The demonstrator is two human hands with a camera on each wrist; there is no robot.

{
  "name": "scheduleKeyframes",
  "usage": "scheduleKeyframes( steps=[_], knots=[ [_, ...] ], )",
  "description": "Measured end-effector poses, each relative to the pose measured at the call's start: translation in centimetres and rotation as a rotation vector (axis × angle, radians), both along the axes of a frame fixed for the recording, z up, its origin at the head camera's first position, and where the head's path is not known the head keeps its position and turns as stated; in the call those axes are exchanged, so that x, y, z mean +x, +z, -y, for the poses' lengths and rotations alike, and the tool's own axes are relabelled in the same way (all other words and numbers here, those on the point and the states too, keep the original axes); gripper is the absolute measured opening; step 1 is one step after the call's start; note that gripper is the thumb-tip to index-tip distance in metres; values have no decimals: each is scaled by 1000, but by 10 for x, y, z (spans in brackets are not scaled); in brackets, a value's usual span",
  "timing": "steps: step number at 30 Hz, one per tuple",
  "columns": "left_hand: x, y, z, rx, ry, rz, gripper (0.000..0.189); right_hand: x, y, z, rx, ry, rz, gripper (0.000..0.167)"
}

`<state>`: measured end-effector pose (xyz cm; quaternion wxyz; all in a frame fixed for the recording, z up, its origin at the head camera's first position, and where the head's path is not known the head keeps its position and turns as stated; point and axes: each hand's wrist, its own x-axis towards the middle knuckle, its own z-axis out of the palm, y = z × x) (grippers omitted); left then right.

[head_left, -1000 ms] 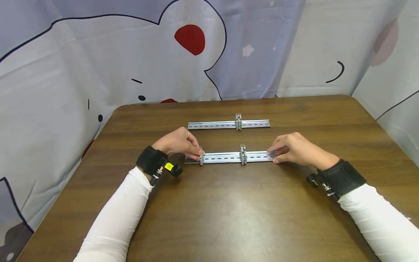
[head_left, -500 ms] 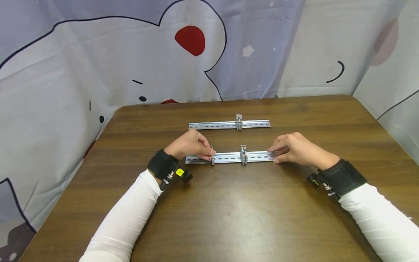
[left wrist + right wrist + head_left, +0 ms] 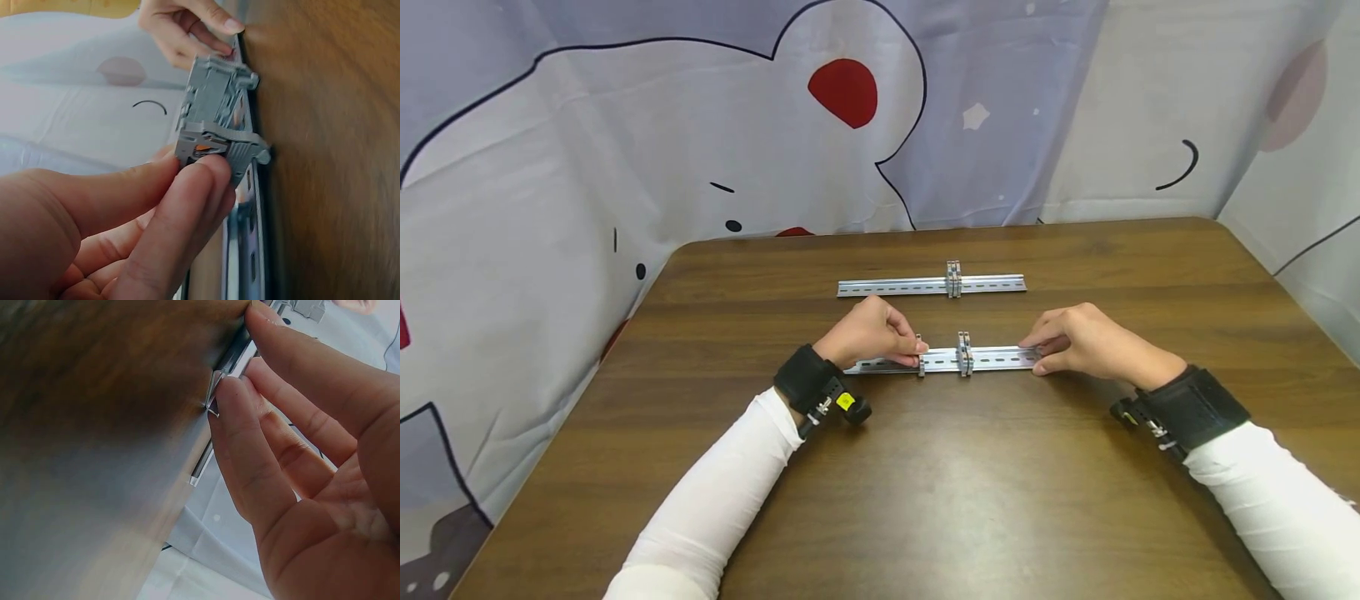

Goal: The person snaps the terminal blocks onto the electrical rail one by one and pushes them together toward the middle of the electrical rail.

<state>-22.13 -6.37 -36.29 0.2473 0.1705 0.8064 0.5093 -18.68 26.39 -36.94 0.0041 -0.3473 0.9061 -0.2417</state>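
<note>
A slotted metal DIN rail [image 3: 998,359] lies across the wooden table in the head view. My left hand [image 3: 874,330] pinches a thin grey terminal block [image 3: 219,147] between thumb and fingers. That block sits upright over the rail, showing a small orange part in the left wrist view. Just to its right, with a narrow gap, more grey terminal block [image 3: 965,355] pieces stand on the same rail. At the rail's right end my right hand [image 3: 1081,340] grips it, thumb on the near edge and fingers on the far one, covering the tip.
Farther back lies a second DIN rail [image 3: 887,287], roughly parallel, carrying a cluster of grey terminal blocks [image 3: 953,280] right of its middle. The brown table [image 3: 970,483] reaches back to a printed cloth [image 3: 1000,125] hanging behind it.
My left hand has slid the terminal block rightward along the near rail, close to the blocks standing there. The right hand has kept its hold on the rail's end.
</note>
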Motion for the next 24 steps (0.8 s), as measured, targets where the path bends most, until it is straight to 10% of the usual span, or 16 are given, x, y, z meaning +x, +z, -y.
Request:
scheduleKeyframes(
  steps=[24],
  knots=[
    [2,-10,-35,136,24,53,11,0,1,0,11,0,-12,33]
  ],
)
